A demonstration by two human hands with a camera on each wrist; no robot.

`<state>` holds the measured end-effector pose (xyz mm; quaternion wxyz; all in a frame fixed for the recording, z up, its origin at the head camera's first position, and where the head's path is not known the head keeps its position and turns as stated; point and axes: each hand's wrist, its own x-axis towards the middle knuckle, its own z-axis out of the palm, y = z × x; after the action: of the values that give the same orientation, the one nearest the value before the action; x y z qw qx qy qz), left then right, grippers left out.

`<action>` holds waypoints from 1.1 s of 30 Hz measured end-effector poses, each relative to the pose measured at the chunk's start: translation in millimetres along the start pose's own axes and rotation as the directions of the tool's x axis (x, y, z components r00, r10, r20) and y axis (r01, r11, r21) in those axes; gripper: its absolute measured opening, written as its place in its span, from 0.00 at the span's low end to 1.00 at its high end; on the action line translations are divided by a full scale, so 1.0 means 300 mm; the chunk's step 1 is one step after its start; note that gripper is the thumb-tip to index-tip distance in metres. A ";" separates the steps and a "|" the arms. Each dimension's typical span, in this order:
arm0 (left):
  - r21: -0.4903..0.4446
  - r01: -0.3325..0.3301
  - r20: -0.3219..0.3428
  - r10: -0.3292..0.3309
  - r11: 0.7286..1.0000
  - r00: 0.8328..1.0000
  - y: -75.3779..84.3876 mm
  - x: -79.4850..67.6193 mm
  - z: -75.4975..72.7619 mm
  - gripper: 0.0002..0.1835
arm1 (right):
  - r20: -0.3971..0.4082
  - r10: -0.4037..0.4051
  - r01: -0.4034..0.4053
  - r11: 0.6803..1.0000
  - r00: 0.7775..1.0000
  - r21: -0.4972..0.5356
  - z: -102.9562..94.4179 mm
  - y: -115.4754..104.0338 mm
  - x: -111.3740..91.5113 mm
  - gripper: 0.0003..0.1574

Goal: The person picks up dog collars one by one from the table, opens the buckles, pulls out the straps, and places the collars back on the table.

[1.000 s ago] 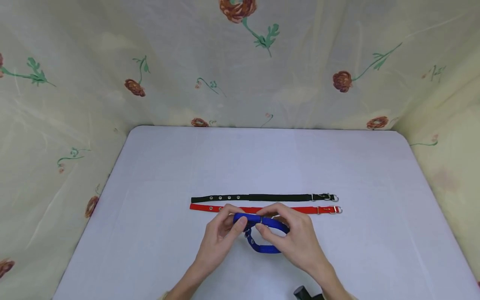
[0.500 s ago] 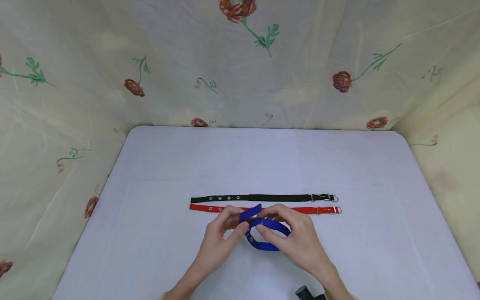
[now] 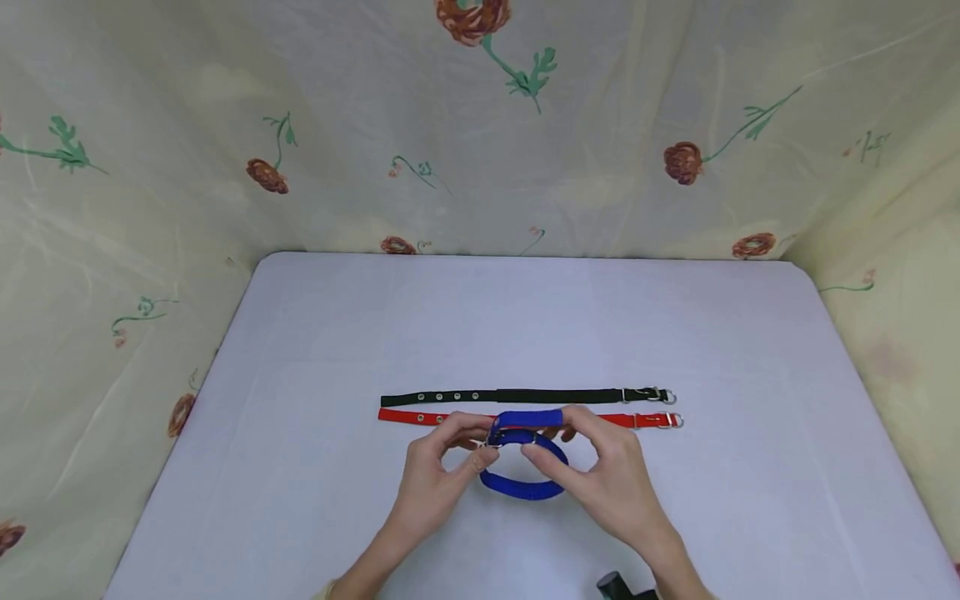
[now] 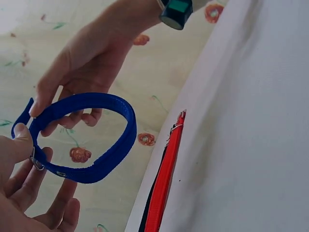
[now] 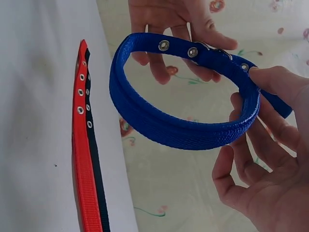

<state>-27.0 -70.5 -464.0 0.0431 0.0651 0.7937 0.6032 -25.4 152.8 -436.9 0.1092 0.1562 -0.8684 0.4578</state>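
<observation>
A blue nylon pet collar (image 3: 522,488), closed into a loop, is held up over the near part of the table. My left hand (image 3: 433,482) pinches it at the left, by the metal ring and buckle (image 4: 36,162). On the other side my right hand (image 3: 613,471) grips it between thumb and fingers, its index finger at the end of the strap's free tail (image 3: 528,418). That tail runs rightward above the loop. Metal eyelets (image 5: 164,45) show along the band in the right wrist view. Part of the buckle is hidden behind my left fingers.
Just beyond the hands, a black collar (image 3: 558,395) and a red collar (image 3: 618,420) lie straight, side by side, on the white table (image 3: 300,333). A dark device (image 3: 617,586) shows by the right wrist. Flowered cloth (image 3: 600,183) hangs behind the table and on both sides.
The free tail, earlier folded over and then sticking up near my left fingers, now extends right to my right index finger. The blue loop has shifted slightly left and turned.
</observation>
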 end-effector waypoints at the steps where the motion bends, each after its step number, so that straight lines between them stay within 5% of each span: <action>1: -0.011 0.004 0.002 -0.004 1.000 1.000 0.000 0.000 0.000 0.17 | -0.004 -0.004 0.004 1.000 1.000 0.003 0.000 0.000 0.000 0.21; 5: -0.019 0.002 -0.007 -0.002 1.000 1.000 0.000 -0.001 -0.003 0.16 | -0.008 -0.026 0.026 1.000 1.000 0.012 -0.002 0.002 0.000 0.22; 12: 0.051 -0.135 -0.047 0.137 0.990 0.989 0.000 0.001 -0.026 0.14 | 0.045 -0.005 0.005 1.000 0.999 0.006 -0.010 0.005 0.001 0.22; 20: 0.126 -0.181 -0.029 0.186 0.975 0.982 0.008 0.001 -0.029 0.15 | 0.054 0.040 -0.042 0.998 0.998 0.044 0.008 0.003 0.002 0.24; 27: 0.303 -0.274 -0.039 0.299 0.913 0.953 0.023 -0.005 -0.022 0.17 | 0.041 0.105 -0.111 0.976 0.994 0.185 0.045 -0.018 0.001 0.18; 33: 0.386 -0.339 -0.035 0.381 0.858 0.924 0.024 -0.004 -0.018 0.19 | -0.011 0.073 -0.070 0.983 0.997 0.171 0.068 -0.033 0.005 0.17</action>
<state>-26.4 -73.8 -455.5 -0.1273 0.1862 0.8686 0.4412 -24.2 130.3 -440.2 0.0864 0.1297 -0.8300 0.5355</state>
